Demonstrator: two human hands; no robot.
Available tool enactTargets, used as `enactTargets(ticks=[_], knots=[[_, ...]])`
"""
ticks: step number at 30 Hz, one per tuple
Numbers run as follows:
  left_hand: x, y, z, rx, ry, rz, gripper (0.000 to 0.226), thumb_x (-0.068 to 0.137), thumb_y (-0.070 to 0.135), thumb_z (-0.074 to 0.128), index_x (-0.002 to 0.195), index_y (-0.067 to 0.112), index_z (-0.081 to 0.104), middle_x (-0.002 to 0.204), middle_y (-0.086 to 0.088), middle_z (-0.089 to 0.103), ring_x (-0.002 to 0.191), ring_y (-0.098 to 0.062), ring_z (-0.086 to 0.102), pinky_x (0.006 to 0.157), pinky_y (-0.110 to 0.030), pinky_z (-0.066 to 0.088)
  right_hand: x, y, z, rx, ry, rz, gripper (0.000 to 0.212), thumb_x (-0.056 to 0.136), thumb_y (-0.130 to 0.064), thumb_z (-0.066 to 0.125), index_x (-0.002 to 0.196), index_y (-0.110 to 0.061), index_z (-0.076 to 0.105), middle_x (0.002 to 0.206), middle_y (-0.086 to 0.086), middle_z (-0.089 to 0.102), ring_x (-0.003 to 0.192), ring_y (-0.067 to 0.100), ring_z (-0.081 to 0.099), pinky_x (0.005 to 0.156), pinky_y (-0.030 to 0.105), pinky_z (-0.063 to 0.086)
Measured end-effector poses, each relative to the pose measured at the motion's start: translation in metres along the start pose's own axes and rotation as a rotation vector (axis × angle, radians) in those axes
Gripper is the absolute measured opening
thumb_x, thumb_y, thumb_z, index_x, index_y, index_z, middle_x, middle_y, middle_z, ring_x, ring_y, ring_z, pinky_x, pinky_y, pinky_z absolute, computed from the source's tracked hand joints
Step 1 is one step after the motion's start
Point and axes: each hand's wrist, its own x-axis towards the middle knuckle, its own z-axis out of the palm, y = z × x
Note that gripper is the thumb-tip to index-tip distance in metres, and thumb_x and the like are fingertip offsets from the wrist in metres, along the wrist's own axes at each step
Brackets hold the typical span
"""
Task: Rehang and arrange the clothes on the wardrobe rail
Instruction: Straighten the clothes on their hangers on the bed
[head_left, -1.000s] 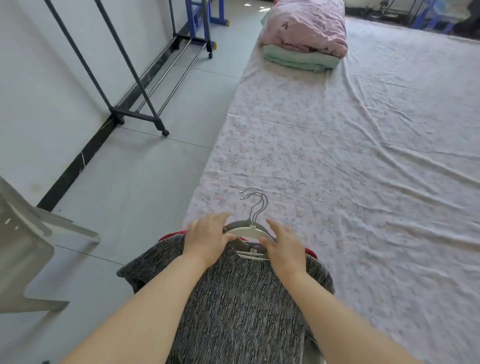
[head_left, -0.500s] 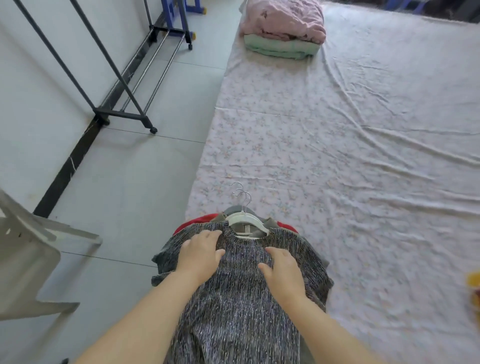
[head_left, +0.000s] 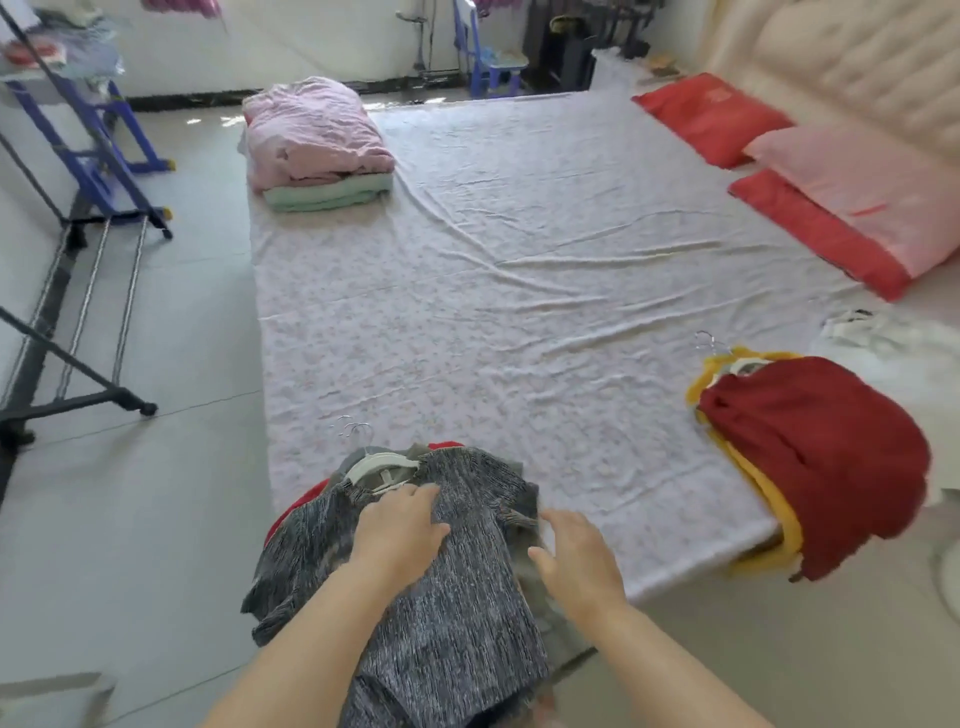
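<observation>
At six o'clock, left hand (head_left: 400, 525) stays flat on the grey top (head_left: 457, 613); right hand (head_left: 576, 556), fingers slack, has drifted toward three.

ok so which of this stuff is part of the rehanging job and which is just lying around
Job: grey top under the left hand, white hanger, red top on its hanger, rack.
Lying about: pink bedding, pillows, blue chair.
</observation>
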Motion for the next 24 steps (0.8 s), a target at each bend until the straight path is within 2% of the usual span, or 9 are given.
enactTargets(ticks=[9,13,20,24], knots=[[-0.009,0.159,0.017,0.159,-0.082,0.291,0.053,0.094,0.038,0.043,0.143,0.026,0.026,0.144,0.001,0.038,0.124,-0.019,0.045,0.095,-0.033,0.043,-0.080,0.135,-0.079,0.095,0.159,0.319,0.051,0.094,-0.028,0.052,0.140,-0.017,0.034,0.141,0.003,0.036,0.129,0.020,0.036,0.103,0.029,0.034],[-0.015,0.244,0.045,0.219,-0.119,0.403,0.054,0.094,0.041,0.043,0.142,0.026,0.025,0.142,0.001,0.039,0.113,-0.020,0.053,0.090,-0.033,0.047,-0.120,0.208,-0.111,0.129,0.238,0.430,0.051,0.092,-0.029,0.053,0.139,-0.018,0.035,0.139,0.003,0.039,0.125,0.021,0.043,0.101,0.031,0.037],[-0.025,0.403,0.097,0.243,-0.132,0.477,0.053,0.094,0.040,0.044,0.142,0.027,0.027,0.143,0.002,0.038,0.123,-0.018,0.046,0.097,-0.031,0.043,-0.179,0.355,-0.181,0.107,0.332,0.508,0.050,0.091,-0.028,0.054,0.138,-0.017,0.037,0.133,0.002,0.046,0.124,0.019,0.042,0.101,0.028,0.034],[-0.022,0.482,0.115,0.255,-0.149,0.542,0.050,0.093,0.036,0.044,0.140,0.027,0.028,0.138,0.003,0.042,0.123,-0.017,0.045,0.096,-0.030,0.040,-0.194,0.421,-0.216,0.131,0.373,0.568,0.050,0.092,-0.028,0.053,0.138,-0.018,0.037,0.135,0.001,0.045,0.126,0.019,0.040,0.102,0.029,0.034]])
